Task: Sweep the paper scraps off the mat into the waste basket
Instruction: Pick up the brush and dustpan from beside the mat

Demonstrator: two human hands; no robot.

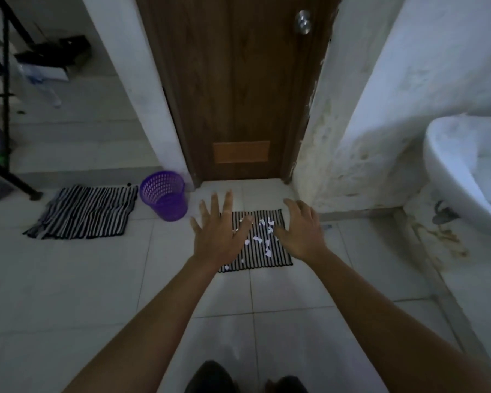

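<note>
A small black-and-white striped mat [270,258] lies on the tiled floor before a wooden door. Several white paper scraps [262,236] are scattered across its middle. My left hand [220,231] is stretched out over the mat's left part with fingers spread and straight, holding nothing. My right hand [301,231] reaches over the mat's right edge, its fingers loosely bent and holding nothing. A purple mesh waste basket [165,195] stands upright on the floor to the left of the mat, beyond my left hand.
A second, larger striped cloth [88,212] lies left of the basket. The brown door [238,80] is shut behind the mat. A white sink [465,171] juts out at the right. A black metal frame [0,95] stands far left. My dark shoes [210,378] show at the bottom.
</note>
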